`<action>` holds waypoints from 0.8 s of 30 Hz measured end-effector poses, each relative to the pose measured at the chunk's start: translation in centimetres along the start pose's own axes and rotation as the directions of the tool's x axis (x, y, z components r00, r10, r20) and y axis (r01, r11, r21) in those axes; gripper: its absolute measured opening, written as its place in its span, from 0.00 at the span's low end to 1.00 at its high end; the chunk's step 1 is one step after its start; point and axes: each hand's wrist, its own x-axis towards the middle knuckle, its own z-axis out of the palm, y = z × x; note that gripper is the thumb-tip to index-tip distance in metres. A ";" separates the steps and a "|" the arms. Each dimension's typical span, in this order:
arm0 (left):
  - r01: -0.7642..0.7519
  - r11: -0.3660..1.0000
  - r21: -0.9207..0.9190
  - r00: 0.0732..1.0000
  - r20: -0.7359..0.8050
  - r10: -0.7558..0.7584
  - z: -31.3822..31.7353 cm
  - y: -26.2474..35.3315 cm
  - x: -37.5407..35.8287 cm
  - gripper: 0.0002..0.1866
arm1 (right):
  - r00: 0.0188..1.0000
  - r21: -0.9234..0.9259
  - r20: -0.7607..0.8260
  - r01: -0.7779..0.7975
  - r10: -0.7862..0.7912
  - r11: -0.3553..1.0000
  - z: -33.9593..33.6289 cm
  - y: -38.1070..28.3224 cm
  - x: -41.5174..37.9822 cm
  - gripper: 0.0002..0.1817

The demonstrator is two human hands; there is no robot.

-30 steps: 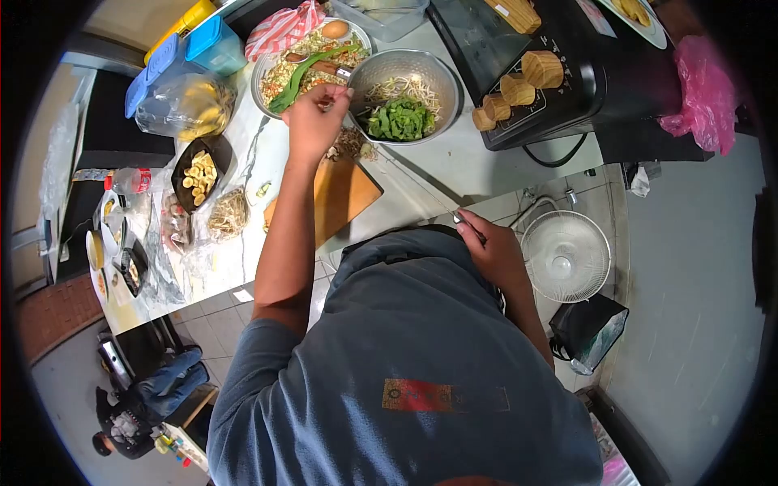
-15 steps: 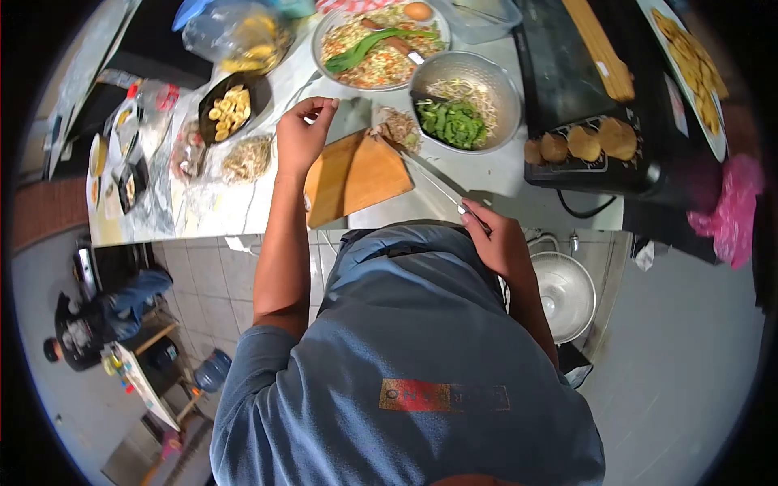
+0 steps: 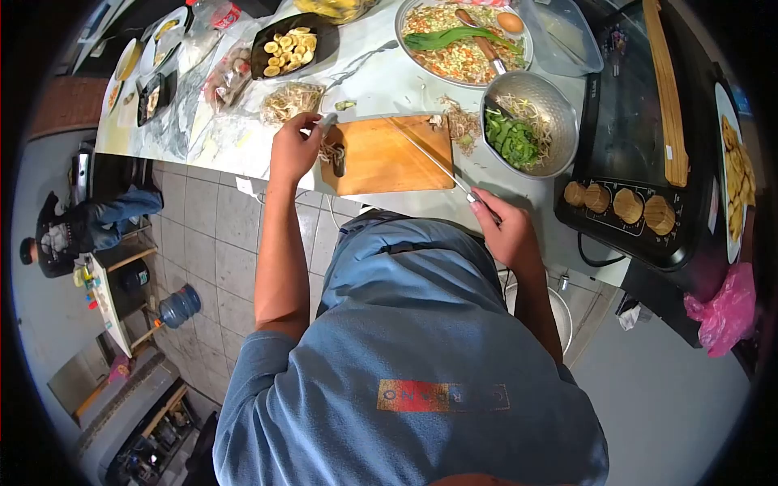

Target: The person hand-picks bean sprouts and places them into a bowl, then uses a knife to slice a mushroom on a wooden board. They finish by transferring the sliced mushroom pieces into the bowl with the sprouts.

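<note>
My right hand (image 3: 509, 229) grips a long thin knife (image 3: 433, 159), its blade slanting over the wooden cutting board (image 3: 397, 154). At the board's left end is my left hand (image 3: 293, 152), thumb and fingers pinched together; I cannot tell what is between them. Some bean sprouts (image 3: 331, 154) lie under that hand by the board's handle hole. Roots and scraps (image 3: 462, 128) are scattered past the board's right corner. Beside them stands a metal bowl (image 3: 570, 134) with chopped leafy greens (image 3: 510, 139) and bean sprouts. A small green piece (image 3: 345, 104) lies behind the board.
A round tray (image 3: 531, 57) of chopped vegetables with an egg (image 3: 510, 24) sits at the back. Left are a pile of sprouts (image 3: 292, 101) and a black dish (image 3: 258, 50) of sliced bananas. An electric griddle (image 3: 592, 97) stands right. Far left, a person (image 3: 73, 231) is seated.
The cutting board, angled before, now lies straighter along the counter edge. My left hand has moved from the board's far corner to its left end. The view has turned; the knife stays in my right hand.
</note>
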 end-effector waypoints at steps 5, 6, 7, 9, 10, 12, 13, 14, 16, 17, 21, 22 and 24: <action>-0.016 0.999 0.042 1.000 -0.009 0.016 -0.3 -2.1 -0.4 0.13 | 1.000 -0.010 0.014 0.006 -0.006 1.000 0.4 -0.3 0.4 0.17; -0.001 0.999 0.044 1.000 0.025 0.000 -0.3 -2.2 -0.5 0.13 | 1.000 -0.011 0.018 0.002 -0.001 1.000 0.4 -0.4 0.5 0.17; 0.012 0.999 0.046 0.998 0.059 -0.015 -0.3 -2.3 -0.5 0.13 | 1.000 -0.012 0.021 -0.003 0.003 1.000 0.5 -0.4 0.5 0.17; 0.064 0.998 -0.001 0.994 0.094 -0.063 -0.4 -2.4 -0.7 0.13 | 0.999 -0.022 0.033 -0.022 0.022 1.000 0.6 -0.7 0.5 0.17; 0.113 0.993 -0.044 0.985 0.132 -0.107 -0.3 -2.4 -0.7 0.13 | 0.998 -0.030 0.042 -0.042 0.043 0.999 0.7 -0.9 0.5 0.17; 0.070 0.997 -0.017 0.991 0.119 -0.068 -0.1 -2.4 -0.8 0.13 | 0.998 -0.018 0.038 -0.040 0.041 0.999 1.0 -0.9 0.4 0.17; 0.025 1.000 0.014 0.994 0.106 -0.027 0.0 -2.4 -0.8 0.13 | 0.999 -0.003 0.033 -0.038 0.038 0.999 1.1 -0.9 0.4 0.18; 0.024 1.000 0.012 0.994 0.106 -0.025 0.1 -2.4 -0.8 0.13 | 0.999 -0.005 0.031 -0.038 0.038 0.999 1.1 -1.0 0.3 0.18; 0.034 0.998 0.049 0.992 0.117 -0.039 0.0 -2.1 -0.7 0.12 | 0.999 -0.010 0.026 -0.036 0.036 0.999 1.2 -1.3 0.2 0.18; 0.032 0.998 0.047 0.992 0.119 -0.037 -0.1 -1.9 -0.7 0.12 | 0.999 -0.012 0.023 -0.037 0.038 0.999 1.3 -1.4 0.2 0.18; 0.075 0.997 0.002 0.988 0.134 -0.074 -0.4 -1.5 -0.6 0.11 | 0.996 -0.010 0.027 -0.079 0.079 0.997 1.5 -1.6 -0.1 0.17; 0.097 0.994 -0.040 0.984 0.157 -0.090 -0.4 -1.6 -0.5 0.10 | 0.998 -0.013 0.012 -0.059 0.059 0.998 1.5 -1.6 -0.2 0.17; 0.055 0.994 -0.096 0.990 0.132 -0.042 -0.2 -1.8 -0.5 0.10 | 0.998 -0.011 0.003 -0.067 0.067 0.998 1.8 -1.4 -0.4 0.17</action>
